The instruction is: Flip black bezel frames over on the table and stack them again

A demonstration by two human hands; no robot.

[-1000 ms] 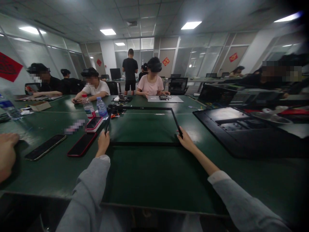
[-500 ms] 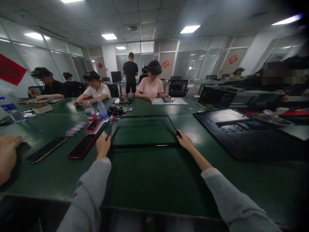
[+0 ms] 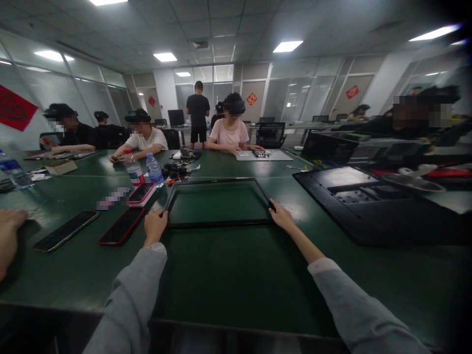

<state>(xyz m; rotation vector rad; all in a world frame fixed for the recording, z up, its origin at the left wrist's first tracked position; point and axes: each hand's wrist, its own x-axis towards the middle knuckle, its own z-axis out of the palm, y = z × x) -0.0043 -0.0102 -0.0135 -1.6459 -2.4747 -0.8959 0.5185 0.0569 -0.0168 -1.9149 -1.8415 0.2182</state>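
Note:
A thin black rectangular frame (image 3: 217, 224) lies nearly flat on the green table (image 3: 236, 275) ahead of me. My left hand (image 3: 155, 225) is closed on its left side bar near the front corner. My right hand (image 3: 280, 215) grips the right side bar, fingers curled over it. Both grey sleeves reach forward from the near edge. The table shows through the frame's open middle.
Two dark phones (image 3: 121, 226) (image 3: 65, 230) and a pink-cased phone (image 3: 141, 193) lie left of the frame, with two water bottles (image 3: 154, 169) behind. A large black panel (image 3: 368, 201) lies to the right. Another person's hand (image 3: 9, 236) rests at far left. Seated people work opposite.
The frame, tilted up at its far side a second ago, has come down almost flat and slid away from me; both hands kept their grip on its sides.

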